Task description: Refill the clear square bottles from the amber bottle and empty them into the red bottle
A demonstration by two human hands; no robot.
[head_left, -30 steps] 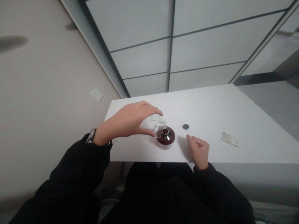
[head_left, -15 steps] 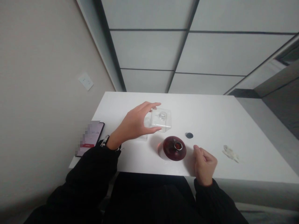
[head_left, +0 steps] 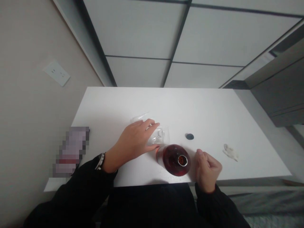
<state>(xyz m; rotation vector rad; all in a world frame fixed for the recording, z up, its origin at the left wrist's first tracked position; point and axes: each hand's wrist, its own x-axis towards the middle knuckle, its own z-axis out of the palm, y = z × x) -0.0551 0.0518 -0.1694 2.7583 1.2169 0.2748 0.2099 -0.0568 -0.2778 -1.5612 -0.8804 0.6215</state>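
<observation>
My left hand (head_left: 137,136) has its thumb and fingers around a clear square bottle (head_left: 163,135) with a small round neck on top. Close in front of that bottle stands a dark red-brown round bottle (head_left: 177,160), its mouth uncovered. To the right of the brown bottle, my right hand (head_left: 208,169) is closed in a fist at the table's near edge. Whatever the fist may hold is hidden. A round black cap (head_left: 189,136) lies on the table beyond the brown bottle. Behind my left hand, another clear object (head_left: 140,117) is partly covered.
The white table (head_left: 114,101) carries a phone (head_left: 71,150) at its left edge, its screen blurred out. A crumpled whitish tissue or cloth (head_left: 230,152) lies to the right. A wall with a socket (head_left: 57,73) is on the left, and pale panelled doors (head_left: 140,71) stand behind.
My left hand has lowered the clear bottle toward the table, nearer to the brown bottle. My right fist stays in place. The view has tilted down and shifted slightly.
</observation>
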